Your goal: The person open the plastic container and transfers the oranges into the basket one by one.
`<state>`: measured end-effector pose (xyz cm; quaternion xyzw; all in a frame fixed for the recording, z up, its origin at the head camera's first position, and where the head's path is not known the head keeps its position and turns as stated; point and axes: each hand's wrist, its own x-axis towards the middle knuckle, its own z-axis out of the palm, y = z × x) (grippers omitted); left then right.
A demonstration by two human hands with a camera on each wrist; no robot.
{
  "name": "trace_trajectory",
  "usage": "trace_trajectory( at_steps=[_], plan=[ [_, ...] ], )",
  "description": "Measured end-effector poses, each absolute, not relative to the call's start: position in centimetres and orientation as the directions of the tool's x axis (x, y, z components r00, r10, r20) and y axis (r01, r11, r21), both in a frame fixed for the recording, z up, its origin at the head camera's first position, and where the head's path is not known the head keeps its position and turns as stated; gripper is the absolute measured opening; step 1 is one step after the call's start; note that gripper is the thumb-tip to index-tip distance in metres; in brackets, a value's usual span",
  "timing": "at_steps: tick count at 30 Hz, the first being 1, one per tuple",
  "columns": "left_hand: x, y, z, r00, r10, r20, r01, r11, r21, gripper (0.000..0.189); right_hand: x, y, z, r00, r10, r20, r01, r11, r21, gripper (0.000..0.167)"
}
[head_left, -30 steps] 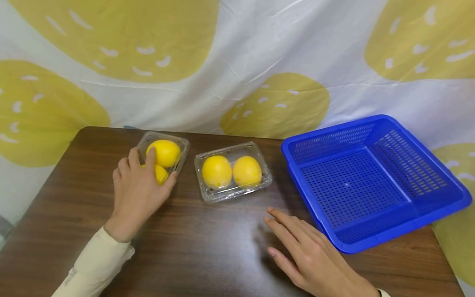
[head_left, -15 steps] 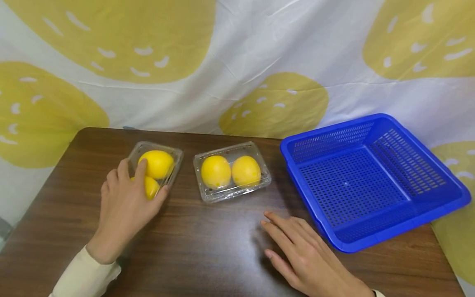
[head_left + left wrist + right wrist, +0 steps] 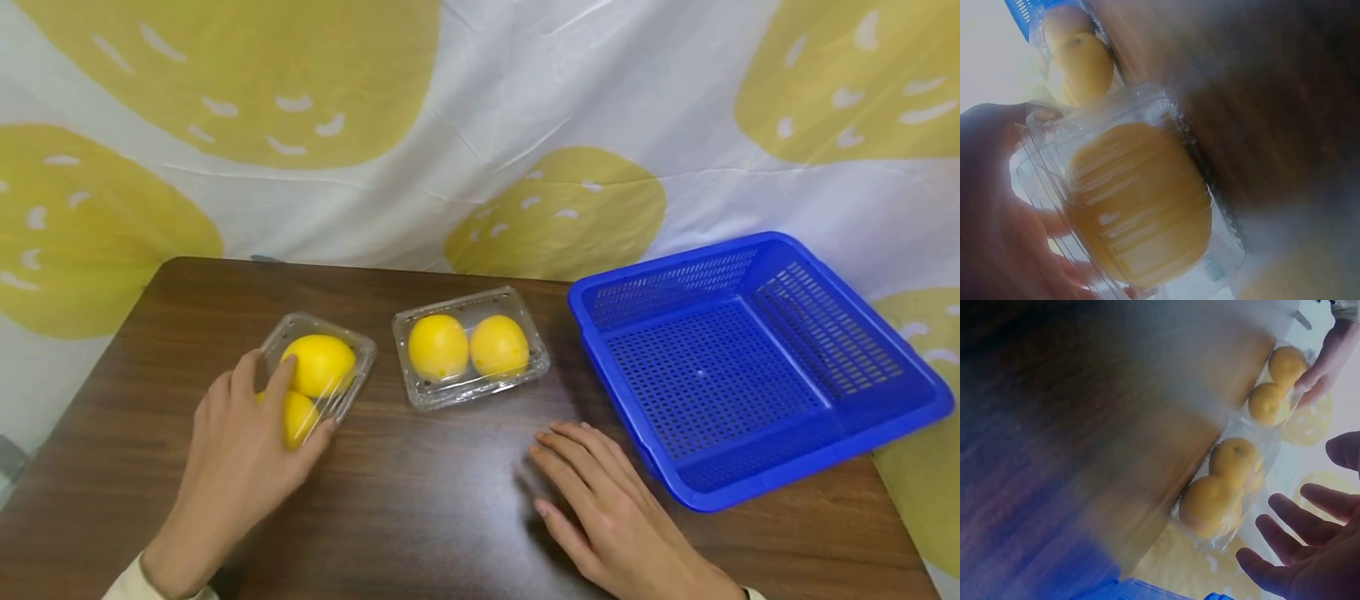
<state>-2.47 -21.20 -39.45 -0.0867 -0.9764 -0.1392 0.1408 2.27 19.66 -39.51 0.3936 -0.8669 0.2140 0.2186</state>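
Observation:
On the left of the table, my left hand (image 3: 236, 450) grips a clear plastic clamshell box (image 3: 358, 367) from above, thumb on the near side and fingers across the far side. Two yellow lemon-like fruits (image 3: 321, 365) lie inside it, one partly covered by the fingers. The left wrist view shows a fruit (image 3: 1144, 200) close up through the ribbed plastic. A second clear box (image 3: 472, 310) with two yellow fruits (image 3: 438, 348) sits at the table's middle. My right hand (image 3: 611, 508) hovers low over the table, fingers relaxed and holding nothing, between that box and the basket.
A blue perforated plastic basket (image 3: 705, 492) stands on the right of the brown wooden table (image 3: 420, 508). Behind the table hangs a white cloth (image 3: 360, 208) with big yellow fruit prints.
My left hand has drawn its box of fruit toward the near edge and slightly left. The middle box and basket have stayed put; the right hand has barely shifted.

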Motion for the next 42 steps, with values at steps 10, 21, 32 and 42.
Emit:
trace_trajectory(
  at_steps=[10,21,32,42],
  plan=[
    [-0.3,-21.4,-39.2,-0.94,0.188,0.283,0.26,0.935,0.243,0.089,2.3,19.5,-39.6,-0.587,-0.582,0.564,-0.78,0.592,-0.202,0.047],
    [0.9,-21.4,-39.0,-0.934,0.247,0.257,0.308,0.923,0.232,0.089,2.3,19.3,-39.6,-0.592,-0.59,0.549,-0.777,0.599,-0.194,0.048],
    [1.5,-21.0,-38.6,-0.918,0.344,0.199,0.384,0.897,0.22,0.089,2.4,19.1,-39.6,-0.581,-0.592,0.559,-0.785,0.589,-0.192,0.048],
    [2.0,-20.3,-38.8,-0.874,0.454,0.173,0.485,0.835,0.258,0.089,2.4,19.0,-39.8,-0.57,-0.596,0.566,-0.795,0.575,-0.194,0.047]
  ],
)
